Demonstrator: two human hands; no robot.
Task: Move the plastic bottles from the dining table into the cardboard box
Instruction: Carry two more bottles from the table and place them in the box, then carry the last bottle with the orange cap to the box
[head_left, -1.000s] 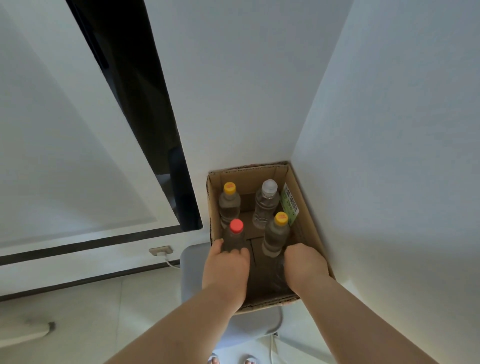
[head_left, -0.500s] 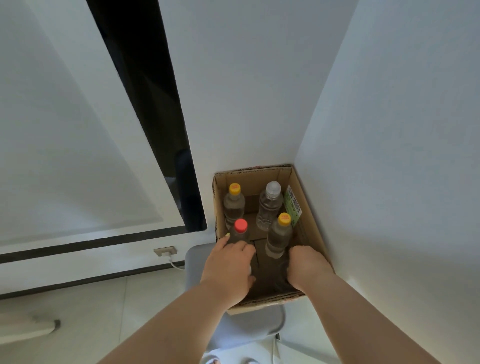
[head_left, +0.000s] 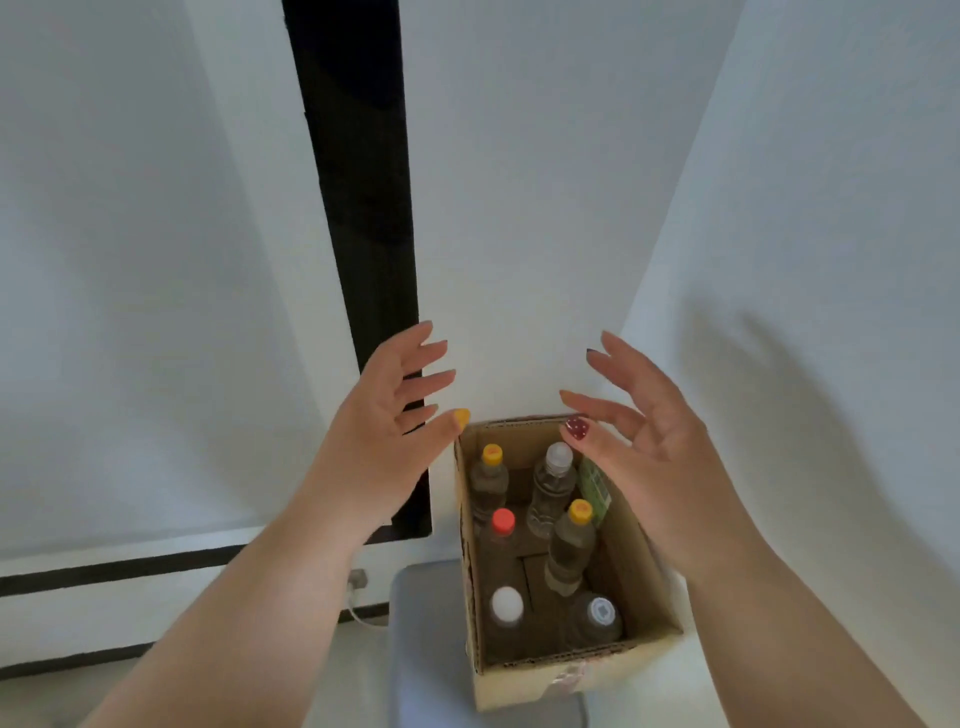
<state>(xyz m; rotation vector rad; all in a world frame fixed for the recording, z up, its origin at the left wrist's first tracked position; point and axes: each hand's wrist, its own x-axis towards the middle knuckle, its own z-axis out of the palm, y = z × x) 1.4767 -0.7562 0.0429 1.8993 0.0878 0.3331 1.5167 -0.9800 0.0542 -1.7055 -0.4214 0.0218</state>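
Both hands empty, fingers spread wide: left hand (head_left: 387, 436) centre-left, right hand (head_left: 652, 452) centre-right, above cardboard box (head_left: 652, 582) at lower centre; six plastic bottles (head_left: 569, 551) upright inside.

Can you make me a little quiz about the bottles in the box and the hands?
1. How many bottles stand in the cardboard box?
2. True or false: the left hand is holding the red-capped bottle.
3. Which cap colour shows twice: A) red, B) yellow, C) blue?

Key
1. Six can be seen.
2. False. The left hand and the right hand are both open and empty above the box.
3. B: a yellow cap at the back left and one mid-right.
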